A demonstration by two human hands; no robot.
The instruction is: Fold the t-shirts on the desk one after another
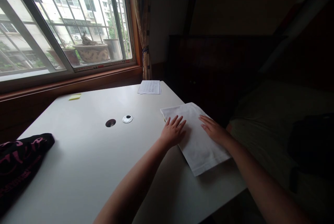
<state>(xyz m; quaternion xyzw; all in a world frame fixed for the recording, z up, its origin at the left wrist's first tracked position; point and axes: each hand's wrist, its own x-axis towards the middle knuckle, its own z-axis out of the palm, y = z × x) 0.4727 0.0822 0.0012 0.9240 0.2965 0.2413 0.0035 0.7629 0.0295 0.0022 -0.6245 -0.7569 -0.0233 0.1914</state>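
Note:
A folded white cloth (194,140) lies flat at the right edge of the white table (91,154). My left hand (173,130) rests palm down on the cloth's left side, fingers stretched out and spread. On the cloth's right side, near the table edge, lies my right hand (212,128), also flat with fingers extended. Neither hand holds anything.
A black and pink garment (19,163) lies at the table's left front. A sheet of paper (149,87) and a yellow sticky note (74,96) lie near the window. A cable hole (110,123) and its cap (127,118) are mid-table. A dark bed (281,119) stands to the right.

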